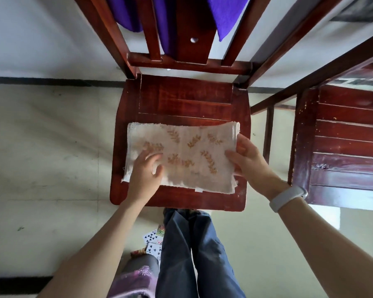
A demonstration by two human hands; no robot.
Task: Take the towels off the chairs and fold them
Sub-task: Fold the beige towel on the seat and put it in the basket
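— Any writing down there that I can read?

— No words or brand names anywhere. The only signs I make out are on the playing cards [153, 241] lying on the floor [41, 168] beside the trouser leg: black club pips on white faces. One card shows a cluster of them, another a single pip. Their corner numbers are too small for me to read.

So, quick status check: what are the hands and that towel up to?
Left hand flat on white towel. Right hand pinching its right edge. Towel folded on chair seat. Purple towel still on backrest.
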